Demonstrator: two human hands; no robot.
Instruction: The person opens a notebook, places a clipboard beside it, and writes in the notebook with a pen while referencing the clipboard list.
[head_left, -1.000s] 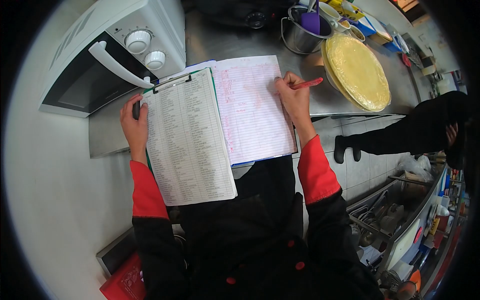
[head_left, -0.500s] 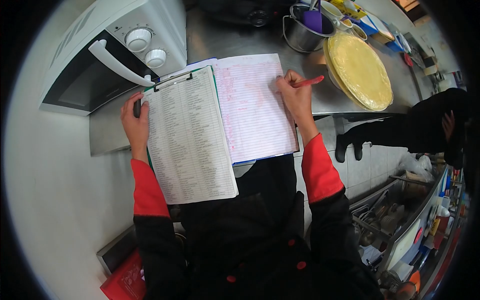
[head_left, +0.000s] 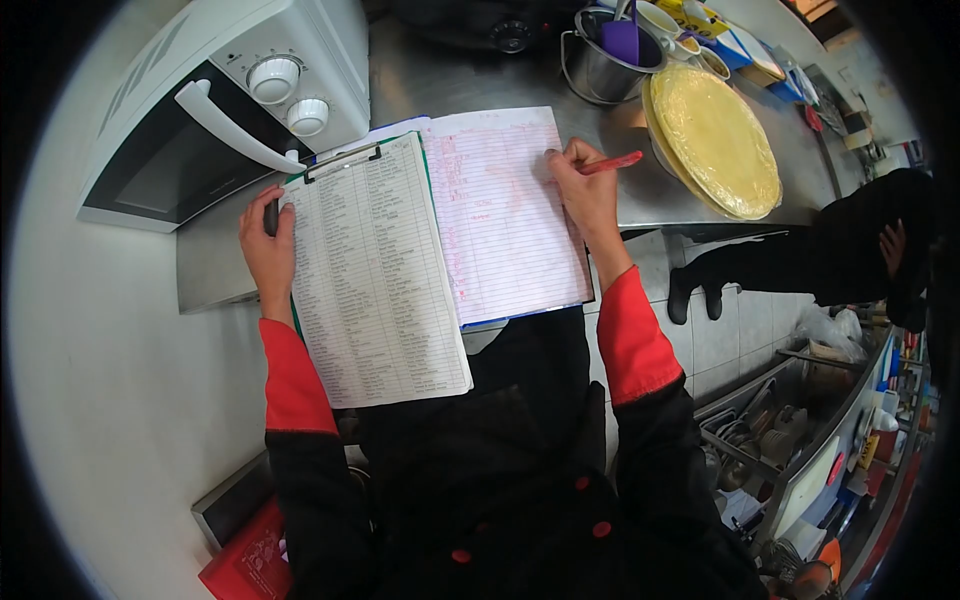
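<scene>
My left hand [head_left: 267, 250] is closed at the upper left edge of a clipboard with printed sheets [head_left: 380, 280], and a dark object [head_left: 271, 216] shows between its fingers. The clipboard lies partly over an open lined notebook [head_left: 510, 220] with red handwriting. My right hand [head_left: 590, 195] rests on the notebook's right edge and is closed on a red pen [head_left: 612, 163], whose back end points to the right. The pen's tip is hidden by the fingers.
A white microwave [head_left: 340, 60] stands at the upper left. Beyond the notebook are a metal bucket [head_left: 600, 70] and a wrapped yellow stack [head_left: 715, 140]. At the right stands another person in dark clothes [head_left: 770, 265], near a rack of utensils [head_left: 760, 430].
Both hands keep their hold on the clipboard and pen. The whole view has shifted slightly; otherwise little differs.
</scene>
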